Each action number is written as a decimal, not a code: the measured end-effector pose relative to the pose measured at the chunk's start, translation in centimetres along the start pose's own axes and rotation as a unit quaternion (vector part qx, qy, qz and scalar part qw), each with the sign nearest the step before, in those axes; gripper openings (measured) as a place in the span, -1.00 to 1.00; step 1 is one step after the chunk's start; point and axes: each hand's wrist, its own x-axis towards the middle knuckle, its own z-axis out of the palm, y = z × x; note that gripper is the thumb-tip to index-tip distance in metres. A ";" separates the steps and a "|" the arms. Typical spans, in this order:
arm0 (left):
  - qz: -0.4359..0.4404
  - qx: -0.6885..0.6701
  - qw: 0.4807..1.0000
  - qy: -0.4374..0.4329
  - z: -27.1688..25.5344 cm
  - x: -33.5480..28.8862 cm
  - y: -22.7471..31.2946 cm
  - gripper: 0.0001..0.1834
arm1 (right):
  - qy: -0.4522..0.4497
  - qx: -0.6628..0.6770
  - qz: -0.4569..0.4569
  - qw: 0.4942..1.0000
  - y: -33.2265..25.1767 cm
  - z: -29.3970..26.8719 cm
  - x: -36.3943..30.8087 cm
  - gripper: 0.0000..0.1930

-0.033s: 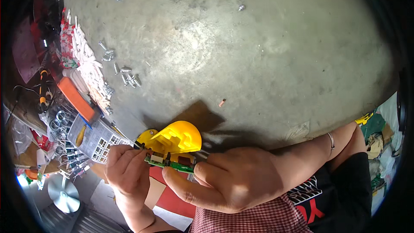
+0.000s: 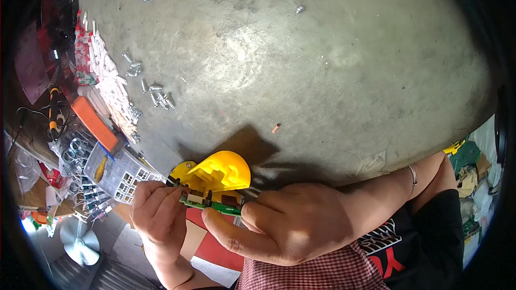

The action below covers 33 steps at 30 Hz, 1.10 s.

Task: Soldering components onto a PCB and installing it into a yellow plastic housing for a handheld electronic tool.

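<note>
Pinching the green circuit board (image 2: 226,209) at lower centre, your right hand (image 2: 298,223) is half-closed; your left hand (image 2: 158,210) closes on its left end, exact grip indistinct. Just above, the yellow shell (image 2: 234,167) is partly hidden.

An orange block (image 2: 95,123) lies ahead and left of the left hand (image 2: 159,214), a pale fan (image 2: 81,243) left and nearer.
</note>
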 end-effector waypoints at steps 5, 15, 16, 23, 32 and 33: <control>0.000 -0.017 1.000 -0.024 -0.4 0.3 0.0 -0.66 | -0.017 0.002 0.007 1.000 0.0 -0.4 0.1 -0.65; -0.017 -0.016 0.999 -0.033 -0.4 1.1 -0.1 -0.67 | -0.018 0.016 0.010 1.000 0.0 -0.2 0.2 -0.64; -0.021 -0.026 0.999 -0.032 -0.4 1.0 -0.2 -0.67 | -0.014 0.017 0.008 1.000 0.0 -0.2 0.2 -0.63; 0.004 0.000 1.000 -0.022 -0.3 1.2 -0.2 -0.69 | -0.019 0.017 0.006 1.000 0.0 -0.4 0.2 -0.61; 0.017 0.032 0.999 -0.036 -0.5 1.1 -0.1 -0.69 | -0.030 0.028 0.011 0.999 0.0 -0.6 0.3 -0.61; 0.014 0.034 0.999 -0.034 -0.6 0.9 0.1 -0.69 | -0.031 0.030 0.008 0.999 0.1 -0.5 0.3 -0.61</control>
